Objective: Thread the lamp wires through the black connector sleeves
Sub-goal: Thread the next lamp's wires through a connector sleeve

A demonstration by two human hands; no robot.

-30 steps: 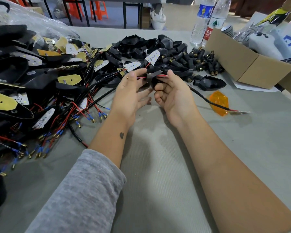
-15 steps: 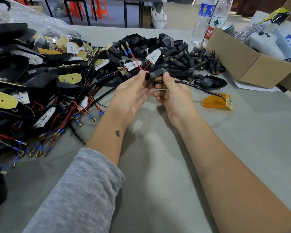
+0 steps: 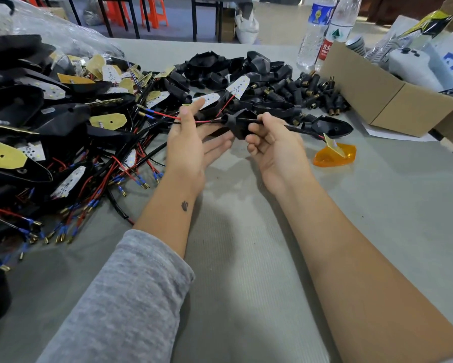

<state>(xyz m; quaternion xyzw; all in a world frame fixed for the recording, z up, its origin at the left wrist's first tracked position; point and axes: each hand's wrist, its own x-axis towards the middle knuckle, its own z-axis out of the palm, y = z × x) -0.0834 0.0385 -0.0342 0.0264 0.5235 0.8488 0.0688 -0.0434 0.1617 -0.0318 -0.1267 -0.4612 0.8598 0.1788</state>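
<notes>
Left hand: the left hand was held palm-up above the table, thumb and forefinger pinching the red wire; the other fingers lay loosely spread.
Right hand: the right hand was curled round a black sleeve, thumb on top, just beside the left hand but not touching it.
Wire: the wire ran out of the sleeve's left mouth, through the left pinch, and ended past it in blue-collared brass tips.
Other end: a black cable left the sleeve's right side and reached a small yellow board that sat over an orange lens on the table.
Progress on this piece: the wire appeared already through this sleeve; what seemed left was drawing the slack along and seating the sleeve.
Done pile: at the left lay a heap of black lamps with wires; whether each carried a sleeve could not be told.
Still to do: a pile of loose black sleeves and empty black shells lay at the far side, so a good share of the job looked undone.
Also there: a cardboard box and two water bottles stood at the far right.
</notes>
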